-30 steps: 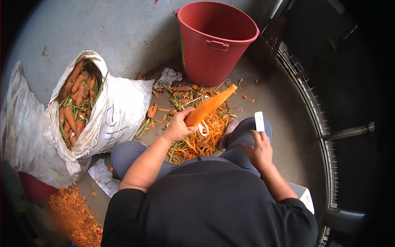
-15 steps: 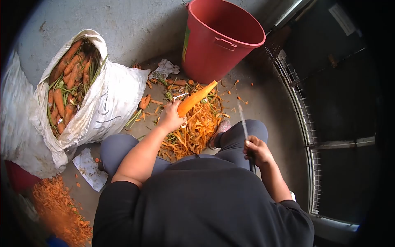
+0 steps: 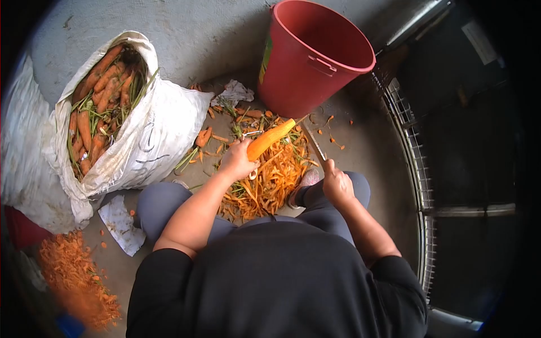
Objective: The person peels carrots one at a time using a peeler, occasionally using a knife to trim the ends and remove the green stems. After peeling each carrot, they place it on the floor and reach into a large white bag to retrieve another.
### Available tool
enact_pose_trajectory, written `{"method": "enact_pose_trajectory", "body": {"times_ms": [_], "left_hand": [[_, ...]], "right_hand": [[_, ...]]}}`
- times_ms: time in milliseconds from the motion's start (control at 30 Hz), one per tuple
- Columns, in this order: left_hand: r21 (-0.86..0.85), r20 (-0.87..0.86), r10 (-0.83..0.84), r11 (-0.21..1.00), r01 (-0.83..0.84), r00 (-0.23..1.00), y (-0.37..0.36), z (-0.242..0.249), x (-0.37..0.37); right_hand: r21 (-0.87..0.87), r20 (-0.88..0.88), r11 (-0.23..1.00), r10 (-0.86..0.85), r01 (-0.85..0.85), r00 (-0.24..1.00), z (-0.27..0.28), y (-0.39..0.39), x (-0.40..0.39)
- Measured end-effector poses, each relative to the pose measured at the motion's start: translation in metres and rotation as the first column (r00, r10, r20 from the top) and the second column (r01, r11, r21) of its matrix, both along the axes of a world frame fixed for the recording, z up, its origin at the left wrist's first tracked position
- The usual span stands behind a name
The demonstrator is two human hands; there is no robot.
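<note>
Peeled and bright orange, a long tapered carrot (image 3: 270,139) sits in the person's left hand (image 3: 236,162), whose fingers are wrapped closed around its thick end. The carrot slants up and to the right above the floor, its thin tip pointing toward the base of the red plastic bucket (image 3: 313,56). A small metal peeler with a pale handle (image 3: 252,135) seems tucked in the same hand, just beside the carrot, though how it is gripped cannot be made out.

The right hand (image 3: 337,183) is clenched around the handle of a narrow-bladed steel knife (image 3: 314,143). The blade angles up and to the left, and its point lies close to the carrot's thin end; whether steel meets carrot cannot be told.

Below the carrot, between the person's knees in grey trousers (image 3: 163,203), lies a heap of orange carrot peelings mixed with green stalks (image 3: 270,180). To the left leans an open white woven sack (image 3: 152,141) filled with unpeeled, earthy carrots (image 3: 93,107). A second mound of orange shavings (image 3: 73,276) lies at the lower left, well apart from the hands. A crumpled white scrap (image 3: 234,93) rests on the grey concrete floor (image 3: 372,146) near the bucket.
</note>
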State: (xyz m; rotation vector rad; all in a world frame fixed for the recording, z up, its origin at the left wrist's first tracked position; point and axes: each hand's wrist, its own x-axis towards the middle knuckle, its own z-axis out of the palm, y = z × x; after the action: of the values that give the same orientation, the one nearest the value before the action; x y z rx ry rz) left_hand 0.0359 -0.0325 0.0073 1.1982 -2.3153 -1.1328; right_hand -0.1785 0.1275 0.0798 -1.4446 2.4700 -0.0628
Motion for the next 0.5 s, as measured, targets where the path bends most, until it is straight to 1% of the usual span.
{"method": "enact_pose_trajectory", "body": {"times_ms": [67, 100, 133, 167, 233, 267, 300, 333, 367, 400, 433, 467, 500], "left_hand": [[0.091, -0.173, 0.035, 0.996, -0.020, 0.984, -0.010, -0.013, 0.000], [0.139, -0.251, 0.052, 0.990, -0.017, 0.967, -0.012, -0.012, 0.000], [0.279, -0.432, 0.115, 0.960, 0.011, 0.895, -0.013, -0.009, -0.002], [0.352, -0.453, 0.129, 0.935, 0.044, 0.882, -0.019, -0.007, -0.005], [0.589, -0.486, 0.277, 0.804, 0.077, 0.829, -0.027, 0.008, -0.004], [0.649, -0.529, 0.358, 0.755, 0.095, 0.769, -0.029, 0.007, -0.003], [0.701, -0.563, 0.440, 0.703, 0.122, 0.700, -0.032, 0.006, -0.004], [0.748, -0.581, 0.521, 0.645, 0.158, 0.625, -0.033, 0.007, -0.004], [0.773, -0.574, 0.541, 0.606, 0.189, 0.614, -0.033, 0.007, -0.003], [0.795, -0.566, 0.561, 0.566, 0.219, 0.604, -0.033, 0.013, -0.003], [0.815, -0.556, 0.583, 0.524, 0.250, 0.593, -0.033, 0.015, -0.002], [0.814, -0.568, 0.600, 0.508, 0.281, 0.563, -0.035, 0.011, -0.005], [0.801, -0.583, 0.605, 0.538, 0.261, 0.542, -0.035, 0.010, -0.004]], "right_hand": [[-0.144, 0.035, 0.985, -0.094, 0.098, 0.995, 0.010, -0.002, 0.010], [-0.254, 0.102, 0.965, -0.033, 0.058, 0.994, 0.012, -0.004, 0.007], [-0.369, 0.338, 0.923, 0.025, 0.107, 0.941, 0.002, -0.009, 0.001], [-0.462, 0.545, 0.867, 0.114, 0.184, 0.831, -0.008, -0.014, -0.002], [-0.367, 0.661, 0.901, 0.078, 0.231, 0.746, -0.009, -0.025, 0.005], [-0.318, 0.711, 0.916, 0.059, 0.246, 0.701, -0.007, -0.030, 0.011], [-0.300, 0.575, 0.937, 0.028, 0.179, 0.818, -0.003, -0.036, 0.021], [-0.312, 0.460, 0.945, 0.060, 0.098, 0.886, 0.006, -0.043, 0.035], [-0.312, 0.336, 0.950, 0.095, 0.016, 0.937, 0.010, -0.048, 0.047], [-0.477, 0.302, 0.876, 0.233, -0.065, 0.924, 0.005, -0.052, 0.054], [-0.470, 0.332, 0.878, 0.274, -0.094, 0.903, 0.004, -0.056, 0.060], [-0.509, 0.325, 0.849, 0.339, -0.139, 0.883, 0.004, -0.060, 0.068], [-0.549, 0.316, 0.816, 0.404, -0.181, 0.859, 0.003, -0.064, 0.075]]}}
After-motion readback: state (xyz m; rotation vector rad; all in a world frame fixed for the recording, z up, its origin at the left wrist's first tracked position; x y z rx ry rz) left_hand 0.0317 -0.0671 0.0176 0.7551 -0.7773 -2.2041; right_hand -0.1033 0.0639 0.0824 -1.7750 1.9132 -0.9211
